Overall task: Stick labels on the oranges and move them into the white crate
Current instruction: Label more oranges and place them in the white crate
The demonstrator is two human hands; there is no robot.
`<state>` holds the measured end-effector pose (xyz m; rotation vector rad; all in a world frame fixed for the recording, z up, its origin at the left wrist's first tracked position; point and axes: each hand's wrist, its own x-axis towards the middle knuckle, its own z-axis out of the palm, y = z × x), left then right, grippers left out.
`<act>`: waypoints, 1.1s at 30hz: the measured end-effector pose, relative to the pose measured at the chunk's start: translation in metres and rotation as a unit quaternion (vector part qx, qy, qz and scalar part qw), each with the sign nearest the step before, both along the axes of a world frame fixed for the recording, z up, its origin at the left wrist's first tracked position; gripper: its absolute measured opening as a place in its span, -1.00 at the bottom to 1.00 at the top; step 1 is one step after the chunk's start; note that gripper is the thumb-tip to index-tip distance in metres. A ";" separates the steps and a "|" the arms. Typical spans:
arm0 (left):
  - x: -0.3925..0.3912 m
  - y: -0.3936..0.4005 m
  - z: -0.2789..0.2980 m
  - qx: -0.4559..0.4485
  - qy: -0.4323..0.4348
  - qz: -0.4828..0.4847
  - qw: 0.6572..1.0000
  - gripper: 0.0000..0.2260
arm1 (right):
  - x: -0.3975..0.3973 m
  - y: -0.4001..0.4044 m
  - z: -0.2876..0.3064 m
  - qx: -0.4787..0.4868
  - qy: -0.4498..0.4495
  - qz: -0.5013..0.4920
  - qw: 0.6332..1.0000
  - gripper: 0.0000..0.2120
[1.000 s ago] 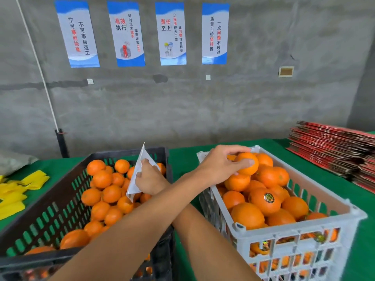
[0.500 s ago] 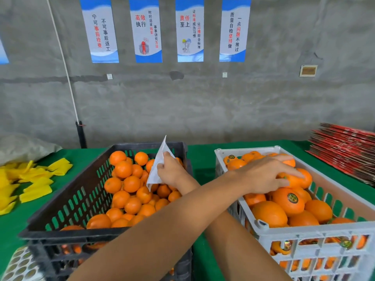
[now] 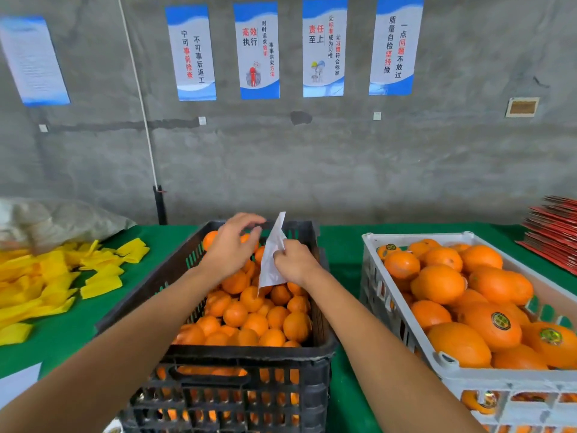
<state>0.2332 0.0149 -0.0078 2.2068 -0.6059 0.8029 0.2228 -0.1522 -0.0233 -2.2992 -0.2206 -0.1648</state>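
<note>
Unlabelled oranges [image 3: 249,320] fill the black crate [image 3: 237,357] beside the white crate [image 3: 402,335] on the bench; our right hand [image 3: 295,262] pinches the label sheet [image 3: 273,254], left hand [image 3: 229,245] loose-fingered, empty: we judge peeling a label next.

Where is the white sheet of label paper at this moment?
In the head view, the white sheet of label paper is near the centre, pinched by the right hand above the black plastic crate of oranges.

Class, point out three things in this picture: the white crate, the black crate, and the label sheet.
white crate [image 3: 402,320], head view, its near-left wall.
black crate [image 3: 249,354], head view, its near rim.
label sheet [image 3: 271,260], head view, middle of the paper.
</note>
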 end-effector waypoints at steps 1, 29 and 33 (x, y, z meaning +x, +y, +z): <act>0.005 0.011 -0.006 -0.015 0.047 0.017 0.999 -0.75 | -0.002 -0.001 0.001 0.007 0.006 0.002 1.000 -0.64; -0.005 -0.005 0.000 -0.140 0.194 -0.076 0.968 -0.52 | 0.000 -0.007 0.003 0.327 -0.038 -0.044 0.943 -0.77; -0.002 0.000 0.003 -0.034 0.128 -0.086 0.987 -0.70 | 0.000 -0.008 0.004 0.330 -0.053 -0.054 0.941 -0.73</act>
